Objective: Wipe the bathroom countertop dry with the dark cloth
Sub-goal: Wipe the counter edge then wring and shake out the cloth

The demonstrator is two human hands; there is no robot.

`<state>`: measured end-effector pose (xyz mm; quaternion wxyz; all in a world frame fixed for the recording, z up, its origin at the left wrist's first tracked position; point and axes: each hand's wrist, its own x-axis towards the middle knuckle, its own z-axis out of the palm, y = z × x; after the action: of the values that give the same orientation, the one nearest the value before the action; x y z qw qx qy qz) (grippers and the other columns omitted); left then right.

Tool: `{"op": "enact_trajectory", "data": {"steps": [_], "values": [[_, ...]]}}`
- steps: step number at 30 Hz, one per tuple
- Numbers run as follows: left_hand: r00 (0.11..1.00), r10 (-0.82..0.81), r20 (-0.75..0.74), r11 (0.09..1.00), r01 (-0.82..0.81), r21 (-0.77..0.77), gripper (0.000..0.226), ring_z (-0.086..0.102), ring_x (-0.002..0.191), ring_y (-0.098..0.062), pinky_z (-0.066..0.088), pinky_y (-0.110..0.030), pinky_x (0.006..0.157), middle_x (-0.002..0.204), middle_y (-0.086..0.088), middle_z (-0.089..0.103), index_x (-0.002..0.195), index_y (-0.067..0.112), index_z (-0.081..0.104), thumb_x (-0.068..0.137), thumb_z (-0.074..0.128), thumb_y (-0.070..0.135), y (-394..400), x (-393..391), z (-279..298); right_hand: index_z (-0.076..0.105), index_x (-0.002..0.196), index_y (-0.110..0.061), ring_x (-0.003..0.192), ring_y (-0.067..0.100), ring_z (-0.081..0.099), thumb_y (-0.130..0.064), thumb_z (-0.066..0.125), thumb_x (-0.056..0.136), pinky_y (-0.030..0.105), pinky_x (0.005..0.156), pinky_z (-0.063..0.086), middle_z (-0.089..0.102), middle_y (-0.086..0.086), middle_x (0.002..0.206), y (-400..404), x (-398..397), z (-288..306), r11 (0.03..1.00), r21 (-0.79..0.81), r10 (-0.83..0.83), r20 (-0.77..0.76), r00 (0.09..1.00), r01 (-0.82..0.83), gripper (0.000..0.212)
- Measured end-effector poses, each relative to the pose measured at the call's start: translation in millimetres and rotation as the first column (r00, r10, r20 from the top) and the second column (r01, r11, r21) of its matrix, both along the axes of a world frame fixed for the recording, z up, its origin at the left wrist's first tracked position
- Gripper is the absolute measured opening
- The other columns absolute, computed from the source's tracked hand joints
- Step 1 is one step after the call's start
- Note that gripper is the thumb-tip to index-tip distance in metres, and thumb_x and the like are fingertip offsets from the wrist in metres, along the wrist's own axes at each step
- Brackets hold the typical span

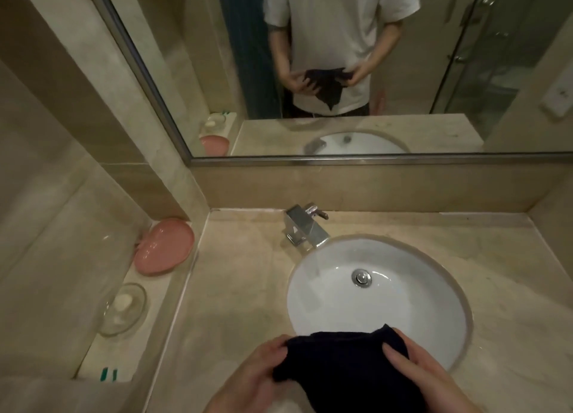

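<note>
The cloth point(338, 369) is dark, almost black, soft and matte, with a slightly fuzzy surface and many folds. It is bunched, not spread flat. Its long axis runs from left to right between the two hands, and its loose lower part hangs down toward the person. One corner stands up near the right thumb.

The left hand point(251, 378) has closed its fingers on the left edge of the cloth. The right hand point(424, 378) pinches the right edge, with the thumb on top of the fabric. Both hands hold the cloth above the near rim of the sink point(372, 307), and it is apart from the counter point(235, 288).

The sink, beyond the grip, is oval, white and glossy, with a round metal drain point(361, 278) in its middle. Further beyond the grip stands the faucet point(305, 226), angular and made of shiny chrome. The counter is beige stone, smooth, with pale veins.

Left of the grip, on a lower ledge, lie a pink oval dish point(164, 247) and a clear glass dish point(124, 309) with a pale soap inside. The mirror point(341, 71) far beyond the grip shows the same cloth in both hands.
</note>
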<state>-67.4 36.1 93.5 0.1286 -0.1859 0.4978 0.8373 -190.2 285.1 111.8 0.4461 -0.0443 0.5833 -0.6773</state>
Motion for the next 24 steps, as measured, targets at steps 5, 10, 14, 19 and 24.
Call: {"op": "enact_trajectory", "data": {"steps": [5,10,14,19,24], "values": [[0.999,-0.002,0.041,0.909,-0.016,0.416,0.054,0.067,0.115,-0.032,0.054,-0.042,0.094,0.126,-0.018,0.068,0.133,0.007,0.064,0.081,0.079,0.013,-4.9,0.8,-12.6,0.072,0.117,-0.004,0.105,0.026,0.072,-0.036,0.095,0.058,0.023,0.069,0.059,0.073,0.017,0.116,-34.6,5.9,13.3,0.993,-0.073,-0.083,0.113,0.990,0.091,0.071],[0.996,-0.085,-0.026,0.994,0.087,0.068,0.076,0.050,0.136,-0.036,0.037,-0.043,0.116,0.144,-0.022,0.054,0.145,0.004,0.047,0.078,0.082,0.009,-4.0,-21.3,2.5,0.066,0.127,-0.006,0.121,0.032,0.064,-0.032,0.088,0.067,0.030,0.090,0.055,0.067,0.019,0.128,-41.0,-2.0,35.7,0.992,-0.121,0.042,0.057,0.998,-0.035,0.069],[0.998,0.017,-0.064,0.998,-0.013,0.063,0.081,0.062,0.122,-0.038,0.054,-0.037,0.095,0.130,-0.026,0.063,0.127,0.003,0.066,0.054,0.099,0.019,-12.8,-28.1,20.9,0.053,0.124,-0.003,0.102,0.024,0.066,-0.023,0.084,0.075,0.035,0.090,0.051,0.071,0.011,0.109,-33.8,-17.0,47.8,0.976,0.072,0.212,-0.114,0.971,-0.205,0.061],[0.971,-0.062,-0.231,0.997,0.049,-0.061,0.072,0.058,0.129,-0.031,0.049,-0.031,0.100,0.136,-0.016,0.063,0.143,0.006,0.046,0.080,0.080,0.008,-16.8,-38.3,66.0,0.050,0.141,-0.004,0.125,0.033,0.061,-0.016,0.090,0.071,0.035,0.101,0.049,0.065,0.022,0.131,-35.4,-18.7,40.1,0.974,-0.063,0.225,0.103,0.969,-0.220,0.081],[0.977,-0.074,-0.199,0.982,0.036,-0.184,0.068,0.060,0.125,-0.035,0.050,-0.038,0.101,0.134,-0.018,0.063,0.139,0.012,0.054,0.076,0.074,-0.004,-19.5,-42.8,78.8,0.061,0.139,-0.016,0.134,0.027,0.054,-0.020,0.070,0.093,0.032,0.102,0.050,0.057,0.011,0.145,-47.3,-2.1,39.7,0.935,-0.291,0.288,0.297,0.911,-0.201,0.047]]}}
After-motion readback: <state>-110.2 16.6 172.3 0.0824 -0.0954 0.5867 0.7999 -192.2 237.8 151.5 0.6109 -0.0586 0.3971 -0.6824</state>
